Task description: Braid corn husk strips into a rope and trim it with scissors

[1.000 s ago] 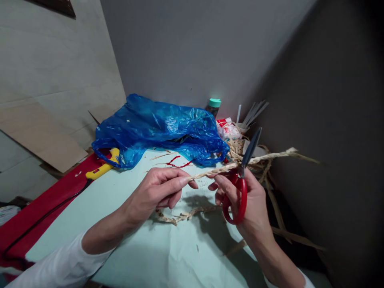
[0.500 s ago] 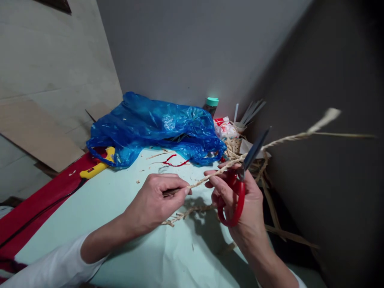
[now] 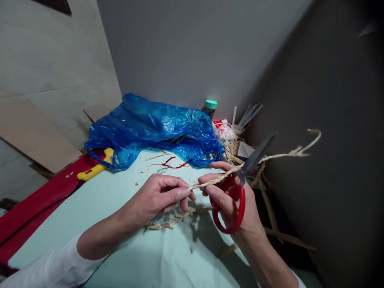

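A thin braided straw cord (image 3: pixel 217 180) runs between both hands, and its loose tail curves out to the right. My left hand (image 3: pixel 159 198) pinches one end of it between thumb and forefinger. In my right hand (image 3: pixel 250 216) are red-handled scissors (image 3: pixel 241 208), blades pointing up and right, looking closed. The same hand's thumb and fingers also steady the cord, which passes close by the blades. Below the hands, another straw braid (image 3: pixel 177 219) lies on the pale green table covering (image 3: pixel 126 248), partly hidden by my left wrist.
A crumpled blue plastic bag (image 3: pixel 156 120) covers the back of the table. A yellow-handled tool (image 3: pixel 93 171) with a black cord lies left, over red cloth (image 3: pixel 39 208). Loose straw (image 3: pixel 230 149), a green-capped jar (image 3: pixel 210 105) and a red string (image 3: pixel 175 166) are near the grey wall.
The cord's tail has dropped and now curls at its end instead of stretching out straight. The dark strand at my left fingers no longer shows. The scissors have tilted slightly to the right.
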`<state>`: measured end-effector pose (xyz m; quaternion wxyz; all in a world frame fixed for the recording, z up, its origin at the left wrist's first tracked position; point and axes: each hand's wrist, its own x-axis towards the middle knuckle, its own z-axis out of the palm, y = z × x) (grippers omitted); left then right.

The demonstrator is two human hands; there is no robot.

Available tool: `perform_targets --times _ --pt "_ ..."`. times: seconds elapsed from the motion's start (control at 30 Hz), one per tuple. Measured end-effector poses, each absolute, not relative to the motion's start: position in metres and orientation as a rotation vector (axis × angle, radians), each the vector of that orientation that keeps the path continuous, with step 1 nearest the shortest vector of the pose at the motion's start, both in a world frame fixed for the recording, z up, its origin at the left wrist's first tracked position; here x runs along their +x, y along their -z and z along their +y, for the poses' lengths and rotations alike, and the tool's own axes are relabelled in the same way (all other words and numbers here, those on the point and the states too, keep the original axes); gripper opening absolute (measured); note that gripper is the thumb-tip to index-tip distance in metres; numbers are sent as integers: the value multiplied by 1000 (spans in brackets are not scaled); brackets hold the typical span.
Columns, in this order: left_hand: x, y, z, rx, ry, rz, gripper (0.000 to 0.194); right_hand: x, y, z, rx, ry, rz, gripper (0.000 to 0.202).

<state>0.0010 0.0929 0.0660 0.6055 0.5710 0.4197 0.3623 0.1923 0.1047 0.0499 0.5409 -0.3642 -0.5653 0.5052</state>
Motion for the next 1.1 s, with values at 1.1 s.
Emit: perform_targets --times 1.1 --pt "-5 -60 97 894 -669 708 22 195 -42 112 -918 -1123 -1056 33"
